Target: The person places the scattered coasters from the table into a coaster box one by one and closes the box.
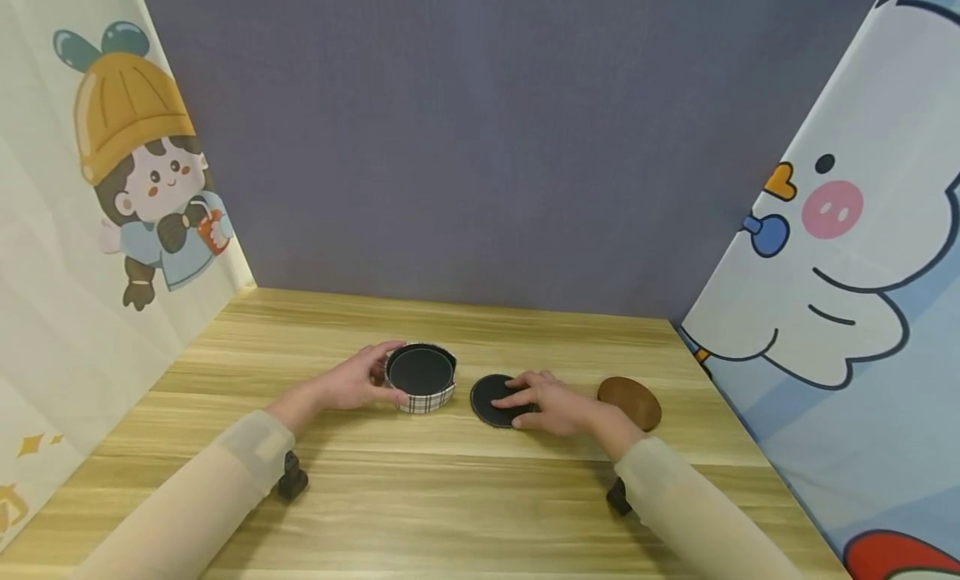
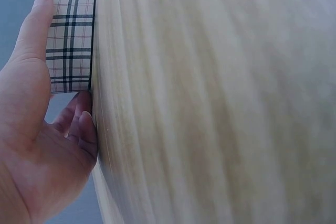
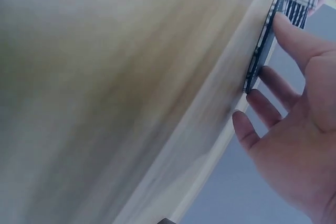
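A round coaster holder (image 1: 422,402) with a plaid outer wall and a black interior stands on the wooden table. My left hand (image 1: 352,381) grips its left side, the thumb along the near wall and the fingers round the back. In the left wrist view the plaid wall (image 2: 72,43) shows beside the thumb. To the right of the holder lies a flat black coaster (image 1: 486,403) with light stitching round its edge. My right hand (image 1: 553,405) rests on this coaster with spread, slightly bent fingers, and part of it is hidden underneath them.
A brown oval object (image 1: 632,399) lies on the table (image 1: 450,513), right behind my right wrist. A grey panel (image 1: 480,147) rises at the far table edge. Printed cloths hang along the left (image 1: 45,272) and right (image 1: 847,313) sides.
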### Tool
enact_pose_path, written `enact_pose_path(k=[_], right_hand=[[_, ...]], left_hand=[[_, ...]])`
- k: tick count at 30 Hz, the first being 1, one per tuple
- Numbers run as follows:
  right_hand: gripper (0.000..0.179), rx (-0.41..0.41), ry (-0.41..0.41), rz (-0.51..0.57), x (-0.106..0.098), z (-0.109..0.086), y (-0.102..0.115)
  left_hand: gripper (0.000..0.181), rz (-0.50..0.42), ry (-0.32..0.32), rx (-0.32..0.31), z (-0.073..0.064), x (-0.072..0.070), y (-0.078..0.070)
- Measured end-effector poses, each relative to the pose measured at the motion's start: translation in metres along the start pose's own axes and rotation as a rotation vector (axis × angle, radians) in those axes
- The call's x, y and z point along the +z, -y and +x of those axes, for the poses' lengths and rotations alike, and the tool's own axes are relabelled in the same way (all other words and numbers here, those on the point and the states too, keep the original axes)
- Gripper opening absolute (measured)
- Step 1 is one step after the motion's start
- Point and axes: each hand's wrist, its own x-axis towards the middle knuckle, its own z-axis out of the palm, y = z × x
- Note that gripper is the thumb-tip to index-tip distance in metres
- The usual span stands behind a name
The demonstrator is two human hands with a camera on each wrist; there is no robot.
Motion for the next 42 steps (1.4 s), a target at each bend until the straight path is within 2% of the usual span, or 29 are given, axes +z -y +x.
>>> enact_pose_path(k=[10, 19, 29, 42], right_hand=[[0.049, -0.027, -0.005, 0.006, 0.007, -0.017, 0.015], [0.051, -0.022, -0.005, 0.018, 0.01, -0.022, 0.015], [0.075, -0.012, -0.032, 0.042, 0.008, -0.014, 0.012], [0.088, 0.011, 0.006, 0.036, 0.005, 0.007, 0.012]], left_hand=[[0.106, 0.01, -0.002, 0.005, 0.0, 0.0, 0.001], [0.106, 0.01, -0.004, -0.001, -0.001, 0.0, -0.001], [0.105, -0.001, -0.004, 0.005, 0.001, 0.0, 0.002], [0.109, 0.018, -0.006, -0.004, 0.001, 0.002, 0.003]])
